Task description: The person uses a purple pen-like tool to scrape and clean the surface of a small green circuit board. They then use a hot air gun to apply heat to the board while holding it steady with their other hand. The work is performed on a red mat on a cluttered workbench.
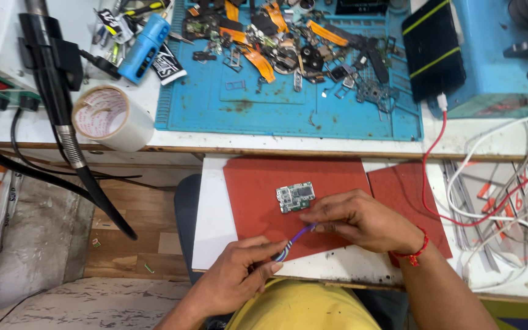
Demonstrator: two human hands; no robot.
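**Holding one wire over one board**

Working from the biggest thing down, you have one blue mat [288, 116] at the back of the bench, strewn with loose phone parts too many and too tangled to count; at least four orange flex strips show among them. Right of it lies one black phone [432, 49] with two yellow bands, and one red cable [430, 159] runs from its lower edge. Nearer you lie two red pads: the big pad [258, 201] under your hands and a second pad [407, 189] touching its right edge. One tape roll [111, 117] stands at the left bench edge, with one blue tool [145, 47] behind it.

Your two hands meet on the big pad. Your right hand [362, 220] has its fingers pressed together, pinching the upper end of one purple wire [294, 239] just below the one green board [295, 197], which lies flat on the pad, just beside your fingertips. Your left hand [239, 278] curls its fingers closed around the wire's lower, coiled end at the pad's near edge. One red thread [415, 252] circles your right wrist.
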